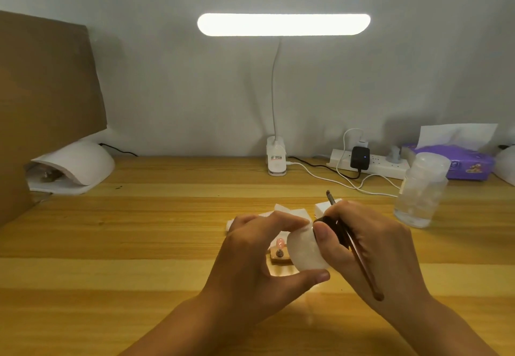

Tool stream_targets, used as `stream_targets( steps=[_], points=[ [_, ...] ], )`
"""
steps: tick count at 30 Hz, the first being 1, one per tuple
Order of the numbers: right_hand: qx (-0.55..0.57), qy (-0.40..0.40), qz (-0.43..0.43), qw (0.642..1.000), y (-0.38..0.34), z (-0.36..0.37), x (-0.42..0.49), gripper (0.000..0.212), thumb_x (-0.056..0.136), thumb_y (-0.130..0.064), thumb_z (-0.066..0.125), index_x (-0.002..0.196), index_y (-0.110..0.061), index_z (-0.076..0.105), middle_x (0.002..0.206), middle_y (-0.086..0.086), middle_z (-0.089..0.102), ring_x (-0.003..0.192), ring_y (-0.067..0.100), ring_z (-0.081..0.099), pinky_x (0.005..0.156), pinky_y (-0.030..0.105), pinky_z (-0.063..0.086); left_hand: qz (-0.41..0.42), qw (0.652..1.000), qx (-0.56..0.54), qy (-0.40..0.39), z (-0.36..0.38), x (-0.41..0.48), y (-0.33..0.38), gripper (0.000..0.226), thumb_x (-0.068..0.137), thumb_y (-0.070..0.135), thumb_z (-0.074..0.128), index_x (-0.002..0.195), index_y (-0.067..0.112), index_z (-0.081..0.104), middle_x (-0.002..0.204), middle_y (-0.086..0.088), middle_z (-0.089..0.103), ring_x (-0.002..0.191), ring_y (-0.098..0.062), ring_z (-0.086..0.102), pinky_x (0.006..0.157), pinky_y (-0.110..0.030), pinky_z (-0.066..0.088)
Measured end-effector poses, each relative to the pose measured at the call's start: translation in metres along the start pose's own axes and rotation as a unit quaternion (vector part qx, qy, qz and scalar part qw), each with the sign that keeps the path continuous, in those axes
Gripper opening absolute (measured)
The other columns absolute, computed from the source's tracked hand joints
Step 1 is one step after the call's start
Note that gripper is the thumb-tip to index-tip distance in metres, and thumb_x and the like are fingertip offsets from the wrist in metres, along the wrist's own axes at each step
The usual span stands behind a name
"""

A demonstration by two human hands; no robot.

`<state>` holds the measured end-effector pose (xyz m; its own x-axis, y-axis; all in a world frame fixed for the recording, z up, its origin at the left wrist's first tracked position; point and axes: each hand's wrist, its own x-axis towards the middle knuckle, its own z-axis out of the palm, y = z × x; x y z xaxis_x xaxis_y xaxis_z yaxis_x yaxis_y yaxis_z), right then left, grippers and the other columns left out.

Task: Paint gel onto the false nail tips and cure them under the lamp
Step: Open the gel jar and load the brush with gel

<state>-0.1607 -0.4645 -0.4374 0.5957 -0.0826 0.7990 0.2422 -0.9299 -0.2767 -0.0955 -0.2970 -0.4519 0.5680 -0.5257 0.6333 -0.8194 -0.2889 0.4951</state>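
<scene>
At the far left I see a sheet of cardboard (47, 82) standing against the wall. Just beside it, on the worktop (167, 216), sits the white domed curing lamp (83, 160), well apart from the hands. Further right, at the back edge, a clip-on desk lamp (276, 157) stands with its long bar lit overhead.

In the near centre my view is of the left hand (250, 249). Its fingers and thumb are curled round a white pad (306, 249), pinching it from above and below. Just behind that hand, partly hidden, one pinkish false nail tip (279, 242) stands on a small wooden block (280, 258) on the worktop, with more white pads (292, 210) lying beyond it.

The right hand (370, 241) meets the left at the pad, its thumb pressed against the pad's upper edge. Its fingers are clamped on a dark brush (362, 266) that slants across the hand, the bristle end poking out toward the wall. Something dark sits between thumb and fingers; I cannot tell what it is.

Right of the hands, a white power strip (373, 164) with plugs and cables lies along the wall. A clear plastic bottle (420, 191) stands nearer, and a purple tissue box (462, 162) sits behind it.
</scene>
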Motion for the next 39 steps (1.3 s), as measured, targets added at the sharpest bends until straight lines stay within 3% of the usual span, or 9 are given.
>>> stream_targets(
  steps=[6, 12, 14, 18, 21, 24, 28, 33, 39],
  points=[
    [-0.009, -0.006, -0.039, 0.999, 0.004, -0.003, 0.000, 0.050, 0.094, -0.062, 0.039, 0.082, -0.020, 0.065, 0.070, -0.012, 0.059, 0.057, 0.008, 0.055, 0.046, 0.021, 0.047, 0.013, 0.999, -0.029, -0.024, -0.003, -0.001, 0.001, 0.056, 0.065, 0.064, 0.075, 0.113, 0.040, 0.062, 0.111, 0.026, 0.065, 0.110, -0.004, 0.057, 0.088, -0.025, 0.048],
    [-0.008, -0.005, -0.031, 0.999, -0.005, -0.003, -0.001, 0.042, 0.086, -0.067, 0.045, 0.091, -0.027, 0.060, 0.077, -0.018, 0.056, 0.060, 0.006, 0.056, 0.049, 0.018, 0.050, 0.068, 0.994, 0.060, 0.053, 0.017, -0.008, 0.005, 0.054, 0.073, 0.057, 0.062, 0.114, 0.029, 0.044, 0.108, 0.011, 0.061, 0.101, -0.004, 0.051, 0.088, -0.012, 0.037],
    [-0.031, -0.013, -0.037, 0.999, -0.011, 0.000, -0.001, 0.046, 0.081, -0.074, 0.046, 0.095, -0.031, 0.051, 0.079, -0.022, 0.050, 0.060, 0.003, 0.052, 0.049, 0.012, 0.048, 0.063, 0.993, 0.072, 0.068, 0.018, -0.007, 0.003, 0.051, 0.071, 0.053, 0.060, 0.112, 0.027, 0.042, 0.105, 0.008, 0.061, 0.099, -0.006, 0.049, 0.087, -0.015, 0.037],
    [-0.046, -0.020, -0.048, 0.998, -0.010, 0.000, 0.000, 0.057, 0.083, -0.082, 0.032, 0.097, -0.030, 0.052, 0.079, -0.014, 0.062, 0.060, 0.003, 0.053, 0.049, 0.012, 0.048, 0.058, 0.992, 0.075, 0.087, 0.015, -0.004, -0.002, 0.047, 0.073, 0.052, 0.061, 0.110, 0.024, 0.053, 0.097, 0.006, 0.068, 0.097, -0.012, 0.061, 0.093, -0.033, 0.045],
    [-0.045, -0.016, -0.057, 0.997, -0.004, 0.000, 0.000, 0.053, 0.086, -0.078, 0.036, 0.098, -0.029, 0.052, 0.078, -0.011, 0.062, 0.059, 0.011, 0.060, 0.046, 0.020, 0.053, 0.037, 0.996, 0.058, 0.059, 0.013, -0.002, -0.001, 0.045, 0.077, 0.054, 0.061, 0.106, 0.020, 0.064, 0.095, 0.012, 0.069, 0.094, -0.008, 0.065, 0.100, -0.046, 0.044],
    [-0.059, -0.027, -0.067, 0.996, 0.001, 0.000, -0.001, 0.048, 0.088, -0.072, 0.040, 0.098, -0.027, 0.052, 0.078, -0.009, 0.060, 0.058, 0.016, 0.061, 0.044, 0.027, 0.054, 0.000, 0.999, 0.037, 0.008, 0.009, -0.001, 0.001, 0.050, 0.075, 0.062, 0.060, 0.108, 0.024, 0.064, 0.099, 0.017, 0.067, 0.101, -0.007, 0.059, 0.098, -0.038, 0.043],
    [-0.083, -0.029, -0.091, 0.992, 0.002, 0.000, -0.002, 0.047, 0.093, -0.067, 0.037, 0.099, -0.023, 0.052, 0.078, -0.006, 0.059, 0.056, 0.017, 0.060, 0.043, 0.026, 0.052, -0.032, 0.998, 0.010, -0.044, 0.001, 0.000, 0.002, 0.053, 0.070, 0.068, 0.062, 0.109, 0.032, 0.061, 0.103, 0.023, 0.063, 0.108, -0.003, 0.050, 0.088, -0.030, 0.045],
    [-0.061, -0.054, -0.131, 0.988, 0.001, -0.007, 0.001, 0.055, 0.097, -0.067, 0.029, 0.099, -0.020, 0.058, 0.079, -0.005, 0.060, 0.057, 0.012, 0.059, 0.043, 0.020, 0.050, -0.040, 0.993, -0.027, -0.111, -0.009, 0.004, 0.003, 0.051, 0.071, 0.057, 0.078, 0.113, 0.035, 0.061, 0.110, 0.025, 0.062, 0.116, -0.005, 0.050, 0.095, -0.035, 0.043],
    [-0.024, -0.094, -0.146, 0.985, 0.002, -0.008, -0.002, 0.037, 0.096, -0.060, 0.037, 0.103, -0.027, 0.053, 0.080, -0.011, 0.057, 0.060, 0.007, 0.056, 0.046, 0.019, 0.048, -0.028, 0.974, -0.086, -0.209, -0.027, 0.009, -0.001, 0.051, 0.074, 0.061, 0.073, 0.116, 0.035, 0.065, 0.119, 0.023, 0.058, 0.123, -0.009, 0.047, 0.097, -0.036, 0.044]
  ],
)
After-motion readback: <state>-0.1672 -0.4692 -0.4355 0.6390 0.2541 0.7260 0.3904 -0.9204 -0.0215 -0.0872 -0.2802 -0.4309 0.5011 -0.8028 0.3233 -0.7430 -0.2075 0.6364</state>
